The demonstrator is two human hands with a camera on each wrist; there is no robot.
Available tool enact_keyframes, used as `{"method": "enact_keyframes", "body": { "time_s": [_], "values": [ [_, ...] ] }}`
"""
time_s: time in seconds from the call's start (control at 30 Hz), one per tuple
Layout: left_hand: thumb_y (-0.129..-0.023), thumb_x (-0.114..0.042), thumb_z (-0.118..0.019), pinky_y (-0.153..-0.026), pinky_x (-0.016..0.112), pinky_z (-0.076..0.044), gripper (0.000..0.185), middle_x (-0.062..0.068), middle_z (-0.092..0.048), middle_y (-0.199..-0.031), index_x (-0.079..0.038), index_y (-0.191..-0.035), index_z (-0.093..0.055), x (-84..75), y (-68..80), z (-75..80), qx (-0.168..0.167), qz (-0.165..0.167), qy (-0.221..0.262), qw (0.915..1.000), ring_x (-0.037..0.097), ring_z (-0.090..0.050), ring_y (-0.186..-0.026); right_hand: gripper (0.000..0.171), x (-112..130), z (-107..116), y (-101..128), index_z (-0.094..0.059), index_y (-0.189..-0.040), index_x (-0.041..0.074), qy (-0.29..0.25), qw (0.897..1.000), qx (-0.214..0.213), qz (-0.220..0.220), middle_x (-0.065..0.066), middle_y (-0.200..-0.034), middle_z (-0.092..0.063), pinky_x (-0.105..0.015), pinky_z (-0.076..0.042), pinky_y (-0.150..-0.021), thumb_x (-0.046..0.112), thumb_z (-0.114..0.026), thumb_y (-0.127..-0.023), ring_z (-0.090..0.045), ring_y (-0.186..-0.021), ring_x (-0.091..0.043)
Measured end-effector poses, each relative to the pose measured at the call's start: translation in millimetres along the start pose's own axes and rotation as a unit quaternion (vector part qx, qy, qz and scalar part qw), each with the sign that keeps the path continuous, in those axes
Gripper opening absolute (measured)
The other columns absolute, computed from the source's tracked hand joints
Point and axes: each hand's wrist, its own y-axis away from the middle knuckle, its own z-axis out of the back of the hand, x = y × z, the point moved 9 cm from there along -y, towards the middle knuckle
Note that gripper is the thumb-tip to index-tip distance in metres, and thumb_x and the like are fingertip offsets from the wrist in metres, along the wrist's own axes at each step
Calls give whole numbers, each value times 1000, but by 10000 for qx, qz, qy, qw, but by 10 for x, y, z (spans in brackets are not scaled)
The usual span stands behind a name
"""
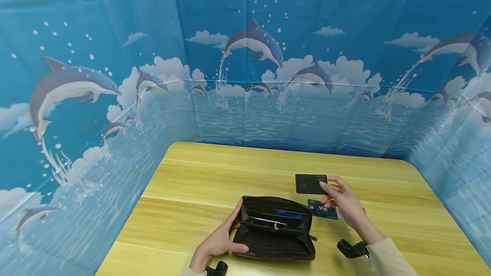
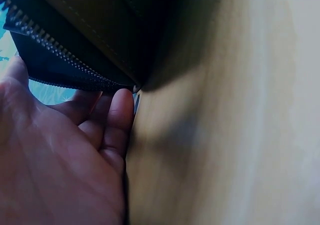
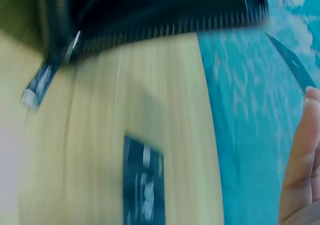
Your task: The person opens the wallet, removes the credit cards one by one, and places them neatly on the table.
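A black zip wallet [image 1: 274, 242] lies spread open on the table, its slots toward the far side. Inside it show a blue card [image 1: 290, 214] and a white-edged slip with a small zip pull. My left hand [image 1: 219, 238] grips the wallet's left end, thumb on the near edge and fingers at the far corner. Beyond the wallet's right side, my right hand [image 1: 341, 197] pinches a black VIP card [image 1: 308, 184] by its right end, raised above the table. Below that hand a dark blue Vip card [image 1: 321, 209] lies beside the wallet, also visible in the right wrist view.
A red and white card [image 1: 339, 213] lies partly hidden under my right hand. The wooden table [image 1: 199, 173] has rounded far corners. A blue dolphin-print curtain [image 1: 245, 110] surrounds its back and sides. Dark wrist devices [image 1: 350, 249] sit at both wrists.
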Motion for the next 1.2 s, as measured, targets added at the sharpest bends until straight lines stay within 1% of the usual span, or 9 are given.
{"method": "enact_keyframes", "body": {
  "time_s": [0.1,0.17,0.37,0.5,0.6,0.77,0.83,1.03,1.2],
  "values": [
    [-77,-20,-81,-101,32,-32,115,1,0,-157,-34,-152,5,-4,-4,-7,-2,-61,12,10000,23,-30,-131,43,-57,253,41,-44,-128,8,-2,9994,-323,-90,-5,-67,-63,-34,-53,-56,29,-60,-94,-61,-55,-19],
    [-77,-20,-81,-101,32,-33,115,1,0,-157,-34,-152,5,-2,-5,-9,-14,-61,38,10000,23,-32,-130,36,-92,426,62,-46,-125,13,-72,9985,-529,-98,-3,-65,-62,-32,-52,-54,28,-60,-94,-60,-53,-18],
    [-76,-19,-81,-100,33,-33,116,1,-1,-157,-34,-152,5,-5,-7,-11,-37,-25,43,10000,24,-33,-128,24,-226,953,138,-51,-116,24,-247,9933,-1130,62,0,-69,-62,-30,-51,-50,30,-60,-94,-59,-51,-15],
    [-76,-17,-81,-101,34,-33,116,-1,2,-157,-35,-152,5,-27,-6,-11,-39,-43,21,10000,24,-29,-132,35,-617,1468,59,-53,-118,24,-295,9870,-1558,279,-1,-71,-62,-31,-51,-47,38,-66,-89,-60,-50,-16],
    [-76,-16,-81,-102,34,-32,117,-2,3,-157,-35,-152,5,-34,-5,-9,-49,-32,-9,10000,24,-28,-133,36,-783,1735,85,-53,-116,25,-207,9829,-1817,235,-1,-71,-62,-31,-51,-46,41,-68,-87,-59,-50,-16],
    [-76,-15,-81,-102,34,-32,117,-3,4,-157,-35,-152,5,-37,-4,-9,-58,-35,-21,10000,23,-23,-135,19,-590,1768,395,-52,-108,31,51,9762,-2162,-156,5,-68,-60,-29,-50,-46,33,-62,-92,-57,-49,-14],
    [-75,-16,-82,-102,34,-32,117,-2,2,-157,-35,-152,5,-34,-2,-6,-66,-24,-13,10000,24,-26,-134,16,-564,1784,470,-52,-106,31,62,9742,-2242,-266,7,-68,-60,-28,-49,-46,31,-62,-93,-57,-49,-13],
    [-75,-17,-82,-101,35,-33,118,-1,1,-157,-35,-152,5,-17,-3,3,-101,34,-87,9999,24,-35,-126,19,-696,1916,557,-51,-105,34,-149,9652,-2475,-830,7,-68,-59,-28,-49,-46,33,-64,-91,-58,-50,-13],
    [-76,-15,-81,-100,38,-34,117,4,1,-157,-31,-153,5,-94,18,-2,-88,85,-81,9999,27,-36,-125,16,-814,1999,577,-49,-102,34,94,9594,-2541,-1219,5,-68,-57,-30,-50,-47,36,-61,-92,-59,-51,-15]
  ]
}}
